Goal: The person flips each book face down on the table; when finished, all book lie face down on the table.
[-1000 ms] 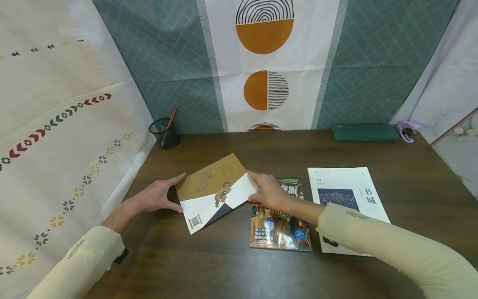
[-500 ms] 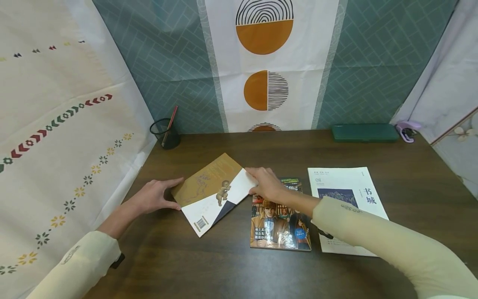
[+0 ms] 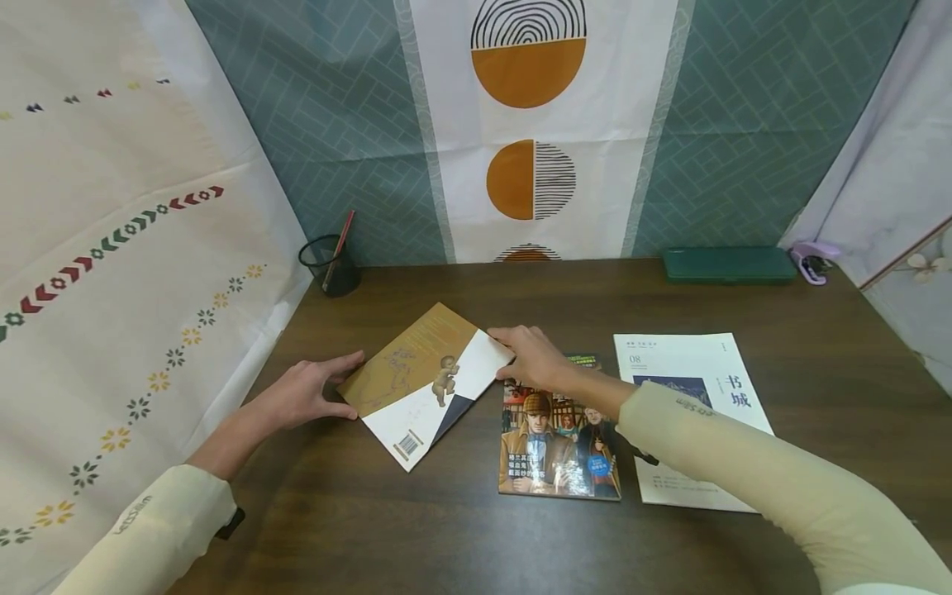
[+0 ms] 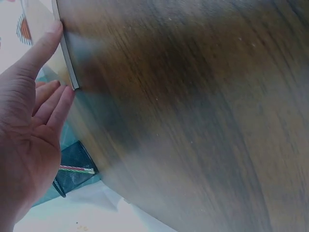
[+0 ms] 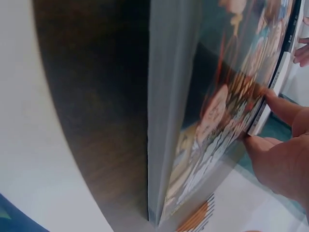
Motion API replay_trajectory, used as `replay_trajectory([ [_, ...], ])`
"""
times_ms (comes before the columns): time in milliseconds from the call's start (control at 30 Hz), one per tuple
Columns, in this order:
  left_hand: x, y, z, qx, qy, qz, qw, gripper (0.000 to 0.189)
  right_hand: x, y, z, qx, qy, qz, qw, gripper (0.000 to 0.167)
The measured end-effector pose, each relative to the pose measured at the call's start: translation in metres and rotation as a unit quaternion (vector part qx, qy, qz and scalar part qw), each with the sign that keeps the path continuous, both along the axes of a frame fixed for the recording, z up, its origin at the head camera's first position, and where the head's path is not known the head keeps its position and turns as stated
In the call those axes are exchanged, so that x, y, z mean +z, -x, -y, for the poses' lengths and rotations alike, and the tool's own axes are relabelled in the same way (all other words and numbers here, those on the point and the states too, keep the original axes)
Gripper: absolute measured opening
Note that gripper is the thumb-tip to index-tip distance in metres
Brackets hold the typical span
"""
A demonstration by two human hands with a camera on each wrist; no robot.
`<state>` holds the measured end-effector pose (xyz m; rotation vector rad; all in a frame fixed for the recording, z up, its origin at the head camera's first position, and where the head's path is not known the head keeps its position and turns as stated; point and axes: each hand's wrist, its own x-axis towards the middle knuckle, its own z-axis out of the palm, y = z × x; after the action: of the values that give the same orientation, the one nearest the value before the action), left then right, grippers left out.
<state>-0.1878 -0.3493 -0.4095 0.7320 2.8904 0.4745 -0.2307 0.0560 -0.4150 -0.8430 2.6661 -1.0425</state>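
A thin paperback book [image 3: 424, 372] lies askew on the table, its tan and white back cover with a barcode facing up. My left hand [image 3: 301, 397] touches its left corner, thumb and fingers spread and fairly straight on either side; in the left wrist view that hand [image 4: 34, 121] meets the book's edge. My right hand [image 3: 535, 359] grips the right corner between thumb and fingers. Below the right forearm lies a glossy illustrated book [image 3: 539, 454], seen close up in the right wrist view. A white book [image 3: 687, 355] lies farther right, partly covered by the sleeve.
At the back left stands a black mesh pen cup [image 3: 340, 277] with a red pencil. A green case [image 3: 729, 264] and a purple stapler-like object [image 3: 814, 260] sit at the back right. Fabric hangs behind the dark wooden table [image 3: 476, 529] and on both sides.
The paperback has turned clockwise and shifted slightly left, with both hands staying at its ends. The right forearm has moved a little left. The other two books have not moved.
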Motion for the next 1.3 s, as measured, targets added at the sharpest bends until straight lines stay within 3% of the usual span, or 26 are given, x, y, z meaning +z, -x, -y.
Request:
replay_trajectory([
  [167,0.001,0.000,-0.001,-0.001,-0.002,0.003,1.0000,0.092,0.001,0.004,0.002,0.016,0.002,-0.006,0.9998,0.056],
  [333,0.000,-0.001,-0.001,0.001,0.013,-0.017,0.9998,0.088,0.001,0.008,0.004,0.018,0.010,-0.012,0.9997,0.041],
  [633,-0.001,-0.015,-0.003,0.018,0.005,-0.058,0.9982,0.076,-0.001,0.017,0.009,-0.009,0.015,-0.014,0.9998,0.060],
  [867,-0.001,-0.027,-0.004,0.027,-0.014,-0.061,0.9977,0.070,-0.004,0.024,0.011,-0.013,0.023,-0.021,0.9994,0.055],
  [1300,-0.003,-0.040,-0.007,-0.005,0.021,-0.105,0.9943,0.064,-0.005,0.042,0.014,-0.020,0.032,0.018,0.9991,0.058],
])
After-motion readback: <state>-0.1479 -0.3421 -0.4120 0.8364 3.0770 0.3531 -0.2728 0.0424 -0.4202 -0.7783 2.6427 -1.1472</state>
